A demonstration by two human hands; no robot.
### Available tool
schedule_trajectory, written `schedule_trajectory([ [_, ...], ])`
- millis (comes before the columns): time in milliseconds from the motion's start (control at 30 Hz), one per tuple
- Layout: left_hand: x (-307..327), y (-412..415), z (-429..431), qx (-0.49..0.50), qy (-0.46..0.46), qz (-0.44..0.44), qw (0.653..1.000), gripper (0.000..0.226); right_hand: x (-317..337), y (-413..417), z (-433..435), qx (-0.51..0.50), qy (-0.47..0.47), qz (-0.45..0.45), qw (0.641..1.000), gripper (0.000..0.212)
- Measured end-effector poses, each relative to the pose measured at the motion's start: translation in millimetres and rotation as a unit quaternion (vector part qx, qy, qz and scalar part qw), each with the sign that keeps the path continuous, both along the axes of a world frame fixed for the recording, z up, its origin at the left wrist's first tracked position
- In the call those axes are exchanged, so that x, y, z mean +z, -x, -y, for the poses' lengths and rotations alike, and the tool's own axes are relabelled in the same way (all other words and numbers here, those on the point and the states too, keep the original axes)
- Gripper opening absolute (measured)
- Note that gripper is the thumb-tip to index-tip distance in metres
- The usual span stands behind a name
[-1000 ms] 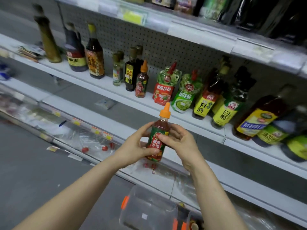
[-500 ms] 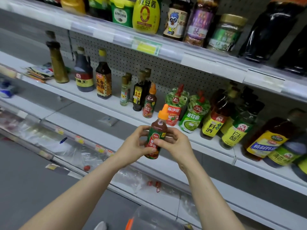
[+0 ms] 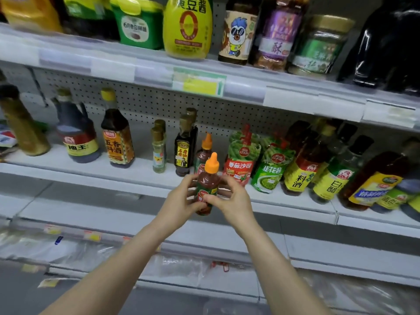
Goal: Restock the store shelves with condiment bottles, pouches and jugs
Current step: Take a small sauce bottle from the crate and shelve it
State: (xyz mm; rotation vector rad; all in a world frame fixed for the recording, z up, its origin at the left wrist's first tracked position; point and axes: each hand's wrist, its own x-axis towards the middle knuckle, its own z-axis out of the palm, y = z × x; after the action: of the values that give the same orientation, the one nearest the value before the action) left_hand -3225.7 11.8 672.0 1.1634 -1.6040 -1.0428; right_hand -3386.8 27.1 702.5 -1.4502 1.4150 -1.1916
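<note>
Left hand [image 3: 180, 200] and right hand [image 3: 230, 201] are pinching the bottle [image 3: 208, 179] upright, shelving it; it's probably needing setting on the shelf [image 3: 127, 176] before its twin [image 3: 203, 152].

White middle shelf [image 3: 136, 172] with upright sauce bottles [image 3: 117, 142], 1 dark jug [image 3: 77, 139] and 2 spouted pouches [image 3: 241, 160]

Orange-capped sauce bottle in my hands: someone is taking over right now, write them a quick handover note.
Left hand: grips the orange-capped bottle from its left side.
Right hand: pinches the same bottle low on its label.
Bottle: upright, held in front of the middle shelf, not yet set down.
Done: a matching bottle already stands on that shelf, beside the red pouch.
Left: probably set this one down next to its match.
</note>
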Motion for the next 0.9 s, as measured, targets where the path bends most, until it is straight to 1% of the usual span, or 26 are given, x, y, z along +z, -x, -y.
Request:
schedule_trajectory([
  [167,-5,-8,22,-0.020,0.008,0.006,1.000,0.058,-4,-14,14,-0.030,-0.005,-0.001,1.000,0.052],
  [333,-4,-15,41,-0.021,0.015,-0.001,1.000,0.056,-2,-24,30,-0.043,-0.007,-0.003,0.999,0.052],
  [533,-13,-19,54,-0.029,0.009,0.015,0.999,0.055,-12,-33,41,-0.066,-0.018,-0.016,0.998,0.051],
  [733,-19,-17,63,-0.030,0.008,0.028,0.999,0.056,-16,-34,49,-0.082,-0.022,-0.024,0.996,0.052],
  [900,-23,-15,69,-0.044,-0.009,0.057,0.997,0.067,-19,-31,54,-0.088,-0.029,-0.025,0.995,0.050],
])
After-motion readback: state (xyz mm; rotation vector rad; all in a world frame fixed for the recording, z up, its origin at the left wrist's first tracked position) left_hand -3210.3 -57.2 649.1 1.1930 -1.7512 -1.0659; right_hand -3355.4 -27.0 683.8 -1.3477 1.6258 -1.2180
